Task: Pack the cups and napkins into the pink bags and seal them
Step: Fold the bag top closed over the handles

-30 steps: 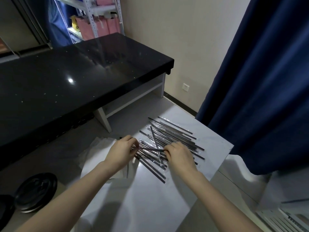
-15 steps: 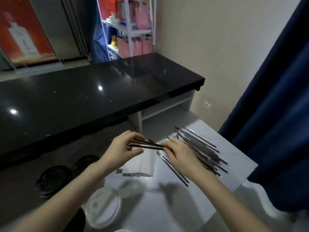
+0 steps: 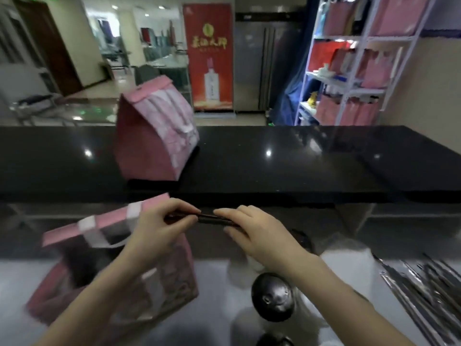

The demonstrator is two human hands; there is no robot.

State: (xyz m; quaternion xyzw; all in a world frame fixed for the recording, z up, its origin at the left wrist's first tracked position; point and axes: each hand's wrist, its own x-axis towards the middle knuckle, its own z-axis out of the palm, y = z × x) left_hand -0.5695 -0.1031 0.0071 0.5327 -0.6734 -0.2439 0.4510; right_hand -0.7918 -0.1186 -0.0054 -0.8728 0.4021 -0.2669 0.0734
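Hands have left the pile of sticks (image 3: pixel 424 290), which now lies at the lower right of the pale surface (image 3: pixel 219 323); both hands have carried a few sticks leftward.

Left hand (image 3: pixel 159 228) and right hand (image 3: pixel 259 236) are level, each with fingers clamped on one end of a small bundle of thin dark sticks (image 3: pixel 207 217) held flat between them. The bundle sits near the open mouth of a pink bag (image 3: pixel 174 280), which stands on the surface under the left forearm with its flap (image 3: pixel 107 222) thrown back.

A second pink bag (image 3: pixel 152 136), flap folded down, stands on the black counter (image 3: pixel 299 158) behind. A dark domed lid (image 3: pixel 273 299) sits below the right wrist; what is under it is blurred. More pink bags fill the shelf (image 3: pixel 349 83) at the far right.
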